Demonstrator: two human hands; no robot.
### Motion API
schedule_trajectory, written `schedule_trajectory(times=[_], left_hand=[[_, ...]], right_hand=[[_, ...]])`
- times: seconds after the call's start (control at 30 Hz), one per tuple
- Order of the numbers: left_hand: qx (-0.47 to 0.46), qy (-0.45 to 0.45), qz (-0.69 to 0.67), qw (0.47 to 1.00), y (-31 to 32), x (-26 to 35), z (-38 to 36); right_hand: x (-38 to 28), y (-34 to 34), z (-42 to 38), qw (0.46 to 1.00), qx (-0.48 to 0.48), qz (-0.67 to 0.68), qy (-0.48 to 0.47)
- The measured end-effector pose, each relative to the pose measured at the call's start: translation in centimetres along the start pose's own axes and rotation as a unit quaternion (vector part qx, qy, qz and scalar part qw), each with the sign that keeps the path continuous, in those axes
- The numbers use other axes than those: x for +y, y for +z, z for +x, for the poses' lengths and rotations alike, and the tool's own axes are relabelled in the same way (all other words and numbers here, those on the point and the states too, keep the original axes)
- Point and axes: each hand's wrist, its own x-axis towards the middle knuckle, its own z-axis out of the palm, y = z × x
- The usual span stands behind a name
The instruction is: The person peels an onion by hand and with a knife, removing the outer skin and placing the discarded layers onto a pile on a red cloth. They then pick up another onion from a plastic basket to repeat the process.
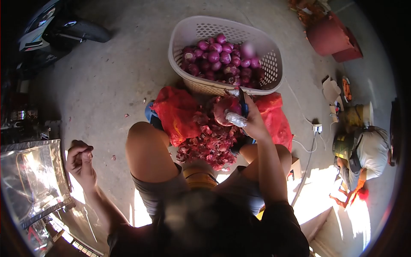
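Note:
My right hand (255, 122) grips a large purple-red onion (224, 110) above a heap of peelings. Silvery wrapping covers its thumb and a fingertip. A narrow dark object (244, 103), whose kind I cannot make out, lies between that hand and the onion. Out to the left, away from the onions, my left hand (81, 162) is raised with curled fingers; anything inside them is hidden. Loose red onion skins (209, 145) are piled on the floor between my legs. Beyond them stands a pale perforated plastic basket (183, 32) holding many peeled purple onions (214, 56).
Red mesh sacks lie left (176, 113) and right (272, 118) of the skins. A white plug (317, 128) and cables are on the floor at right. A motorcycle (64, 34) stands upper left, a dark red container (327, 36) upper right, and bags (372, 152) far right.

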Motion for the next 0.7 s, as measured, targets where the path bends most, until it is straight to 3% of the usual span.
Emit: schedule_trajectory(times=[0.1, 0.13, 0.17, 0.2, 0.27, 0.4, 0.5, 0.57, 0.63, 0.67, 0.7], left_hand=[[-0.069, 0.238, -0.024, 0.969, 5.8, 5.9, 3.2], [-0.095, 0.24, -0.031, 0.966, 7.9, 8.3, 3.4], [-0.045, 0.277, -0.117, 0.953, 10.9, 10.1, 3.5], [-0.054, 0.325, -0.114, 0.937, 13.0, 11.3, 3.7], [-0.117, 0.305, -0.146, 0.934, 13.5, 14.5, 4.5], [-0.148, 0.316, -0.142, 0.926, 13.0, 16.8, 4.6], [-0.243, 0.388, -0.11, 0.882, 11.6, 16.4, 6.5], [-0.104, 0.233, -0.069, 0.965, 12.2, 18.8, 3.4], [-0.106, 0.311, -0.061, 0.942, 9.9, 16.7, 3.9], [0.04, 0.365, -0.139, 0.92, 8.5, 14.2, 2.5], [0.078, 0.397, -0.196, 0.893, 8.4, 14.2, 2.7]], right_hand=[[-0.1, 0.4, 0.2, 1.0, -0.01, 0.027, 0.008], [-0.1, 0.6, 0.2, 0.999, -0.014, 0.04, 0.009], [0.0, 0.8, 0.1, 1.0, -0.011, 0.018, 0.003], [0.1, 0.8, 0.2, 1.0, -0.008, -0.006, -0.004], [0.4, 0.5, 0.2, 0.999, -0.002, -0.041, -0.009], [0.3, 0.2, -0.2, 1.0, -0.013, -0.023, -0.001], [0.8, 0.3, 0.0, 1.0, 0.003, -0.013, -0.014], [0.8, 0.3, -0.1, 1.0, -0.003, 0.016, -0.002], [-1.5, 0.9, -0.1, 0.995, -0.035, 0.082, 0.035], [-1.3, 0.8, -0.1, 0.997, -0.029, 0.062, 0.038], [-0.7, 0.7, -0.1, 0.998, -0.023, 0.042, 0.042]])
